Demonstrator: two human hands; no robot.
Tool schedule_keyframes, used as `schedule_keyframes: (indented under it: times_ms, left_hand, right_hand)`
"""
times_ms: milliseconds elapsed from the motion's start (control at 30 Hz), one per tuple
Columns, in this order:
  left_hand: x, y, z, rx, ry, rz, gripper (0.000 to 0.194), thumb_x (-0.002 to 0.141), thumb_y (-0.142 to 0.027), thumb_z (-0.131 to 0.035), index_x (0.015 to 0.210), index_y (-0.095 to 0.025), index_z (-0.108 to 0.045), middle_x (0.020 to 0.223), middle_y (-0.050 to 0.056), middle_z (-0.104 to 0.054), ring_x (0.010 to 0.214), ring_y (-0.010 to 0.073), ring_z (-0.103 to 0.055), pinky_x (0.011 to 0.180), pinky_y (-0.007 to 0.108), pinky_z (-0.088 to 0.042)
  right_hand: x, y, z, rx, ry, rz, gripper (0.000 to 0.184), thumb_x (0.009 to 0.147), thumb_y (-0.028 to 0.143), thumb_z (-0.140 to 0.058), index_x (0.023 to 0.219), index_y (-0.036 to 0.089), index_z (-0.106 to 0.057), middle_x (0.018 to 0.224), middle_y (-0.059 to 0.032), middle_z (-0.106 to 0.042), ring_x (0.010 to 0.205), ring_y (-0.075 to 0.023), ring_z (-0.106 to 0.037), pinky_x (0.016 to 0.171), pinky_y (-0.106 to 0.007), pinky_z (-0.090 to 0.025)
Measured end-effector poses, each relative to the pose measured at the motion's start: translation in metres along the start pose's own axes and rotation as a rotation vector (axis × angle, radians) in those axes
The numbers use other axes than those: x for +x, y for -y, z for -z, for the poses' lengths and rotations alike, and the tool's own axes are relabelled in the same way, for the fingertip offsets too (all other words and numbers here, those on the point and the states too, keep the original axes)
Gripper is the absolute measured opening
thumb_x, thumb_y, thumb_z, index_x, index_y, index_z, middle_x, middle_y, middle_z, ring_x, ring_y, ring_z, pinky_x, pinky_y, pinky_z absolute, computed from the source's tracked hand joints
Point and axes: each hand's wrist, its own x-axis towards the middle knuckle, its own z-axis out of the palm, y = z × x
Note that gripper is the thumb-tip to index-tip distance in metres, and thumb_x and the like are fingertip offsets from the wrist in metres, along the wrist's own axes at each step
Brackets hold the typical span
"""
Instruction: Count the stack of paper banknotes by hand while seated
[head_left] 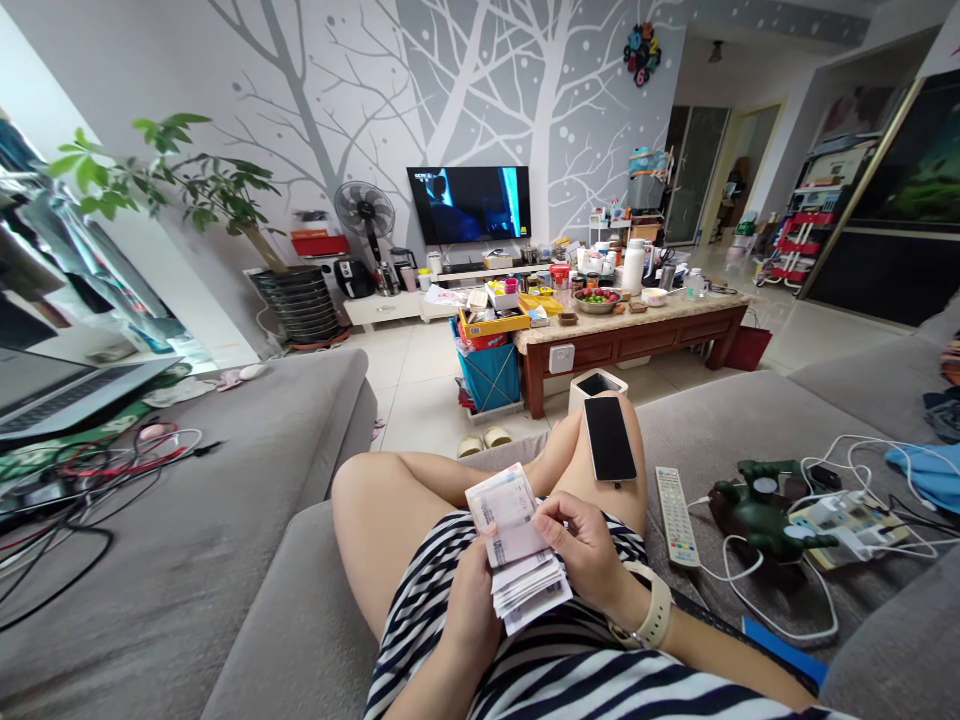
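Note:
A thick bundle of pale, pinkish-white printed paper slips (517, 540) is held over my lap, its lower edges fanned out. My left hand (474, 595) grips the bundle from the left, thumb on top. On the right side, my right hand (581, 545) pinches the edge of the upper slips between thumb and fingers. Faint print shows on the top slip, too small to read. A dark-screened smartphone (609, 440) rests on my bare right thigh, just beyond the right hand.
Beside me on the grey sofa (300, 590) lie a remote control (676, 515), a dark green figure (765, 510), and a power strip (847, 525) with white cables. To the left are a laptop (75, 390) and tangled cords. Ahead stands a crowded coffee table (637, 335).

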Motion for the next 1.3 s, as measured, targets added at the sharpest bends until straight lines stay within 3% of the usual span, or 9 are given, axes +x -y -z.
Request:
schedule_keyframes:
  times_ms: [200, 400, 500, 633, 800, 1133, 1300]
  left_hand:
    - [0.001, -0.002, -0.002, -0.081, 0.012, 0.057, 0.028, 0.064, -0.03, -0.074, 0.085, -0.011, -0.074, 0.076, 0.008, -0.076, 0.079, 0.0286, -0.071, 0.078, 0.039, -0.055]
    - [0.0, -0.003, -0.005, -0.073, -0.059, 0.036, 0.029, 0.069, -0.031, -0.07, 0.088, -0.011, -0.074, 0.079, 0.009, -0.077, 0.083, 0.0301, -0.072, 0.078, 0.04, -0.056]
    - [0.0, -0.002, -0.006, -0.091, -0.033, 0.046, 0.028, 0.069, -0.03, -0.069, 0.09, -0.012, -0.074, 0.078, 0.007, -0.077, 0.082, 0.0298, -0.072, 0.076, 0.04, -0.057]
    - [0.001, -0.001, -0.003, -0.085, -0.017, 0.028, 0.024, 0.07, -0.031, -0.069, 0.086, -0.013, -0.074, 0.075, 0.006, -0.076, 0.072, 0.0256, -0.071, 0.068, 0.035, -0.056]
    - [0.0, -0.002, 0.001, 0.058, -0.048, -0.051, 0.017, 0.067, -0.031, -0.072, 0.067, -0.013, -0.071, 0.061, 0.002, -0.071, 0.054, 0.016, -0.061, 0.054, 0.025, -0.049]
    - [-0.005, -0.003, -0.004, 0.045, -0.058, -0.045, 0.021, 0.058, -0.026, -0.077, 0.073, -0.013, -0.07, 0.062, 0.001, -0.069, 0.052, 0.0154, -0.059, 0.052, 0.025, -0.047]
    - [-0.003, -0.001, -0.002, 0.067, -0.068, -0.044, 0.022, 0.062, -0.031, -0.076, 0.07, -0.011, -0.07, 0.061, 0.004, -0.071, 0.059, 0.0217, -0.066, 0.058, 0.03, -0.052]
  right_hand:
    - [0.0, 0.002, 0.001, -0.002, 0.02, 0.017, 0.025, 0.091, 0.036, -0.057, 0.075, 0.017, -0.059, 0.066, 0.0023, -0.051, 0.061, -0.0121, -0.043, 0.057, -0.024, -0.034]
    - [0.0, 0.001, 0.001, 0.038, 0.037, 0.044, 0.031, 0.094, 0.039, -0.053, 0.074, 0.017, -0.061, 0.058, 0.0025, -0.053, 0.054, -0.0121, -0.047, 0.057, -0.025, -0.037]
    - [0.0, 0.0, 0.0, 0.069, 0.049, 0.027, 0.033, 0.094, 0.04, -0.053, 0.071, 0.018, -0.06, 0.052, 0.0032, -0.053, 0.05, -0.012, -0.047, 0.055, -0.025, -0.038]
    - [0.002, -0.001, -0.001, -0.028, 0.009, -0.03, 0.028, 0.086, 0.037, -0.064, 0.067, 0.018, -0.058, 0.058, 0.0028, -0.055, 0.054, -0.0115, -0.046, 0.055, -0.024, -0.036]
    - [0.006, -0.006, 0.0, -0.069, -0.101, -0.144, 0.028, 0.077, 0.035, -0.073, 0.067, 0.018, -0.053, 0.06, 0.0051, -0.05, 0.055, -0.0109, -0.041, 0.052, -0.023, -0.033]
    - [0.009, -0.015, 0.001, -0.139, -0.115, -0.159, 0.034, 0.084, 0.039, -0.061, 0.062, 0.019, -0.046, 0.058, 0.0055, -0.042, 0.056, -0.0112, -0.037, 0.052, -0.024, -0.03]
    - [0.008, -0.011, 0.0, -0.163, -0.132, -0.153, 0.032, 0.084, 0.038, -0.062, 0.063, 0.019, -0.048, 0.058, 0.0053, -0.044, 0.055, -0.0111, -0.039, 0.051, -0.024, -0.03]
